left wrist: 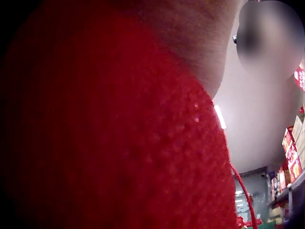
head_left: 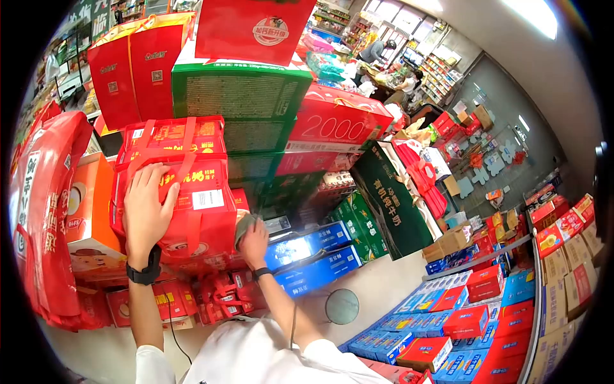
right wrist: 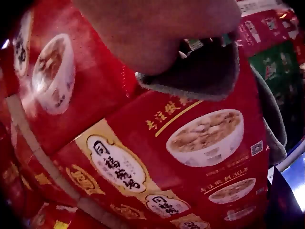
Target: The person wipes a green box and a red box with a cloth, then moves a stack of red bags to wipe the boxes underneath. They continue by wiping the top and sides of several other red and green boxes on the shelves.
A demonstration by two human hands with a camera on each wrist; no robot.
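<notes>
In the head view my left hand (head_left: 148,203) rests on top of a red gift bag (head_left: 211,176) with red straps and a white label, its fingers stretched over the top. My right hand (head_left: 254,242) holds a grey cloth (head_left: 243,229) at the right side of the red packs. The right wrist view shows the same cloth (right wrist: 200,88) bunched under the fingers, close against a red carton (right wrist: 143,138) printed with bowls of porridge. Red fabric (left wrist: 124,124) fills most of the left wrist view and hides what that hand touches.
Green cartons (head_left: 240,89) and red boxes (head_left: 339,121) stand stacked behind. Blue boxes (head_left: 320,269) lie to the right, near a round stool (head_left: 342,306). An orange carton (head_left: 93,211) and a tall red bag (head_left: 48,217) stand at left. Shelves of blue boxes (head_left: 409,320) line the right.
</notes>
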